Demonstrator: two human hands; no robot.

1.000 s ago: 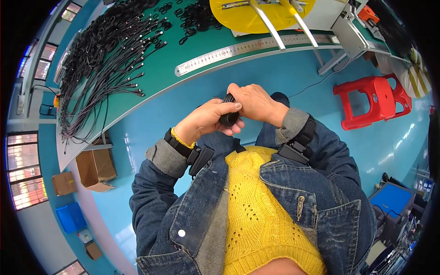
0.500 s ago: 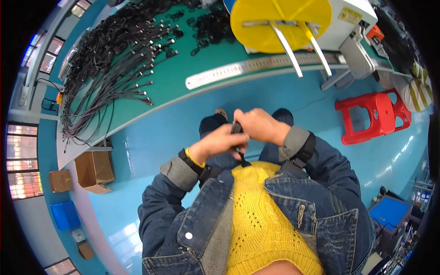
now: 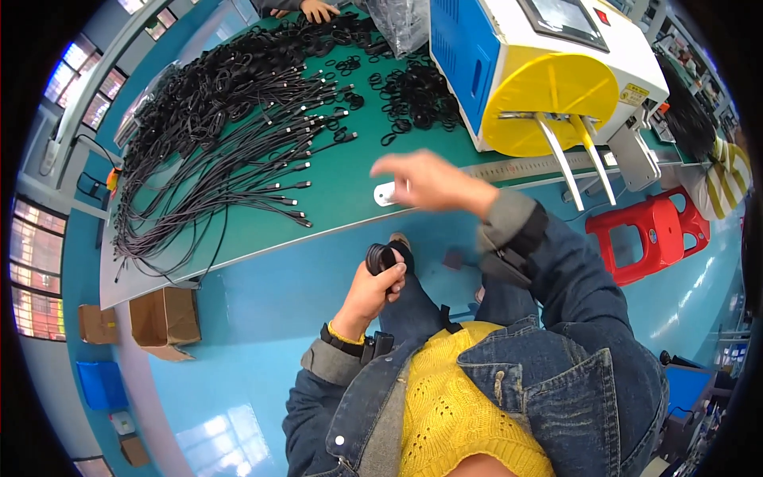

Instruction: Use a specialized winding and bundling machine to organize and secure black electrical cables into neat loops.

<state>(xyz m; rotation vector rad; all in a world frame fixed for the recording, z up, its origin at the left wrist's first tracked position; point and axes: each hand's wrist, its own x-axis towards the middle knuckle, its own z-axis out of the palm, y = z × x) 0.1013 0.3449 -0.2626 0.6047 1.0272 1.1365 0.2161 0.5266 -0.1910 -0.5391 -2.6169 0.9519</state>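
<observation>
My left hand (image 3: 373, 290) is closed around a coiled black cable (image 3: 380, 259), held in front of my body just off the table's near edge. My right hand (image 3: 433, 181), slightly blurred, reaches over that edge above the steel ruler (image 3: 384, 193). Its index finger is stretched to the left and the thumb is apart from it; no object shows in it. Left of this hand, long black cables (image 3: 238, 171) lie spread out with their plugs pointing right. Beyond the hand lies a heap of small black loops (image 3: 417, 95).
A white and blue machine (image 3: 469, 60) with a yellow disc (image 3: 548, 103) and two protruding rods stands on the green table (image 3: 334, 199). Another person's hand (image 3: 319, 11) rests at the far cable pile. Red stools (image 3: 648, 234) stand at right, cardboard boxes (image 3: 165, 318) at left.
My hands have parted: the right moved up over the table edge, while the left keeps the black cable, now visibly coiled. The view has shifted, showing more of the table's far side.
</observation>
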